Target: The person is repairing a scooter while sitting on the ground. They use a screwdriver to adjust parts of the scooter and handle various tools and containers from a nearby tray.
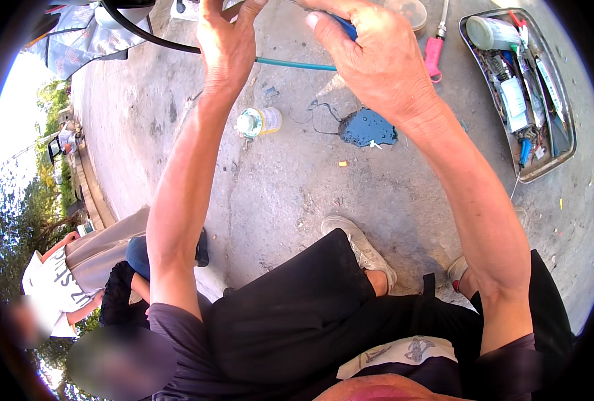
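Both my hands are raised at the top edge of the head view. My right hand [384, 63] is closed around a blue-handled tool [345, 27]; the tool's working end is cut off or hidden. My left hand [226, 50] reaches up with its thumb and fingers bent around something at the picture's edge that I cannot make out. A thin teal hose [297, 65] passes behind both hands. To the left, a thicker black tube [151, 42] curves toward my left wrist. Between my forearms, a small clear bottle with a yellowish label [269, 121] lies on the concrete.
A metal tray [572, 150] full of tools and a jar lies at right. Near my right hand are a pink-handled air gun [434, 57] and a round tub [408, 12]. A dark wet puddle [370, 128] spreads below. My shoe [357, 244] is nearby; two people are at left.
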The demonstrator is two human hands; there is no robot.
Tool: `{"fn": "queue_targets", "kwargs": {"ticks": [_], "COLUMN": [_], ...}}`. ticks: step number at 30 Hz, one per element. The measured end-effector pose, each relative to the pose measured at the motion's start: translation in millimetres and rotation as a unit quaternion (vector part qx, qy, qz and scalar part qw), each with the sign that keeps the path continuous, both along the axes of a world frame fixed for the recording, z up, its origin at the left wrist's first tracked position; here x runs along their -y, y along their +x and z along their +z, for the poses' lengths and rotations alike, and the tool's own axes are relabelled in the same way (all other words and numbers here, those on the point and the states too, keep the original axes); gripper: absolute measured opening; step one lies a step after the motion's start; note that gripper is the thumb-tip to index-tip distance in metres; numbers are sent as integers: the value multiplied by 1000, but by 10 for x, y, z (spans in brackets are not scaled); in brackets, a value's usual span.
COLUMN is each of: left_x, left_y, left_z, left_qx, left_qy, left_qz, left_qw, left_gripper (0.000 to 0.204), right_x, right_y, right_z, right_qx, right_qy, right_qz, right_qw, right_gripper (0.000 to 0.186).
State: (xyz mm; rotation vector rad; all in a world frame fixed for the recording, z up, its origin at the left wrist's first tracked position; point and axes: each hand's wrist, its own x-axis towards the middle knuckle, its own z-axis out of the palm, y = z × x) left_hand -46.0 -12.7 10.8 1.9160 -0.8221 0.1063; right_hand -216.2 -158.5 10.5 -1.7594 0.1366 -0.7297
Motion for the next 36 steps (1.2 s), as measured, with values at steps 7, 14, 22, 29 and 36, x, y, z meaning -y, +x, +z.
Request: {"fn": "queue_targets", "kwargs": {"ticks": [7,14,22,29,36], "left_x": [-14,31,1,61,-3], "left_y": [9,-58,-63,-157,-70], "left_z": [2,70,128,205,185], "left_qx": [6,15,4,-5,15], "left_qy": [25,28,60,62,60], "left_qz": [15,18,61,77,64], "left_qw": [1000,999,996,995,996], "left_gripper": [50,48,48,47,56], "right_x": [-21,-184,-558,-640,-3], "right_y": [81,33,147,259,125], "right_z": [-116,83,19,-299,-265], "right_qx": [40,-94,1,29,86], "right_qy": [7,287,555,-91,-152], "right_qz": [-13,41,93,-159,-148], "right_qw": [999,953,826,983,973], "right_gripper": [27,33,33,31,30]}}
